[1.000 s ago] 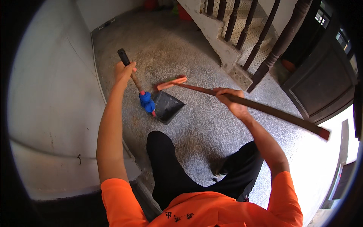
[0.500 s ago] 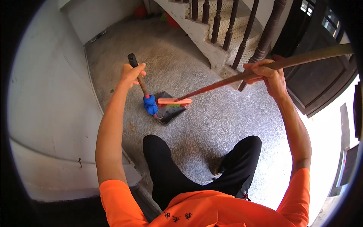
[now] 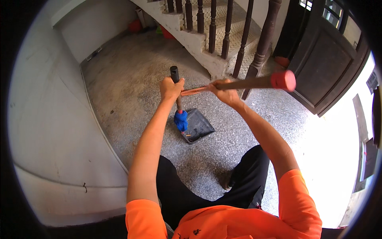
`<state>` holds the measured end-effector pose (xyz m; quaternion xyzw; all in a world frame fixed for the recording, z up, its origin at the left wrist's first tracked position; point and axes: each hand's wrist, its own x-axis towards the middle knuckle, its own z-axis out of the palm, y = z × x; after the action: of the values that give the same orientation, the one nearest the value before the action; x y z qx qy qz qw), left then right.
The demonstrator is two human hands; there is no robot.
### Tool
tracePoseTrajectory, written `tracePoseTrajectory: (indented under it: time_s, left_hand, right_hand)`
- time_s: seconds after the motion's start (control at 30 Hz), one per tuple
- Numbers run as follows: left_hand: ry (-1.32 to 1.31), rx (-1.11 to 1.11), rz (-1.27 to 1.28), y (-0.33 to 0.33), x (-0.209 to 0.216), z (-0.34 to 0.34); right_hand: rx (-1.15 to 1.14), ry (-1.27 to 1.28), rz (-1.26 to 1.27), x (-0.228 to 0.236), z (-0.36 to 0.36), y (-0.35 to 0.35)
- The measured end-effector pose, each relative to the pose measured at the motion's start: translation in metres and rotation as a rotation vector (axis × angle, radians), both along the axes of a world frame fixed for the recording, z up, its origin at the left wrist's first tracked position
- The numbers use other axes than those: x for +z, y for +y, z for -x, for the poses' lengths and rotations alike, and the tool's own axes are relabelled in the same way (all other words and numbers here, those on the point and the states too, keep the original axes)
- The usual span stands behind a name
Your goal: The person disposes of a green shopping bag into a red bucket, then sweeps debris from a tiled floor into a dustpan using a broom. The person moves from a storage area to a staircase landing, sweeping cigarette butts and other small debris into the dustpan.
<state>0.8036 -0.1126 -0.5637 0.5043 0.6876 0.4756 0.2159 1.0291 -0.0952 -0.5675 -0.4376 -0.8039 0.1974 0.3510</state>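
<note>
My left hand (image 3: 172,88) is closed round the upper handle of a dustpan (image 3: 201,124), below the handle's black grip. The dark grey pan rests on the speckled floor with a little debris inside, and a blue cloth (image 3: 181,120) is knotted round the handle's base. My right hand (image 3: 225,92) grips the stick of a broom (image 3: 254,83). The stick lies nearly level, its red-capped end pointing right and toward me. Its reddish other part reaches left to the dustpan handle, near my left hand. I cannot make out the broom head.
A staircase (image 3: 234,38) with dark wooden balusters rises at the back. A dark panelled door (image 3: 324,59) stands to the right, beside a bright doorway. The white wall (image 3: 51,119) runs along the left. Red containers (image 3: 135,26) sit at the far end.
The broom has lifted out of the dustpan and its stick has swung round, with the capped end now in view. My hands have come closer together, and the dustpan appears farther right.
</note>
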Motion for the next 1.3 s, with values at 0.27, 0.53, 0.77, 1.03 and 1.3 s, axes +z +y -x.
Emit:
tracePoseTrajectory:
  time_s: [0.27, 0.53, 0.77, 1.03, 1.3]
  left_hand:
    - [0.113, 0.095, -0.002, 0.014, -0.006, 0.002]
    - [-0.012, 0.075, 0.159, -0.006, 0.016, -0.017]
    - [-0.122, -0.049, 0.066, -0.015, 0.01, -0.025]
    - [-0.029, -0.203, 0.116, -0.014, 0.012, -0.056]
    - [-0.011, -0.203, -0.029, -0.014, -0.002, -0.05]
  right_hand:
    - [-0.036, 0.23, 0.154, 0.048, -0.073, -0.045]
    - [0.024, 0.288, 0.225, 0.15, -0.109, -0.08]
    - [0.021, 0.369, 0.108, 0.171, -0.126, -0.058]
    - [-0.194, 0.207, 0.046, 0.08, -0.121, 0.003]
    - [-0.189, 0.142, 0.07, 0.067, -0.118, -0.019]
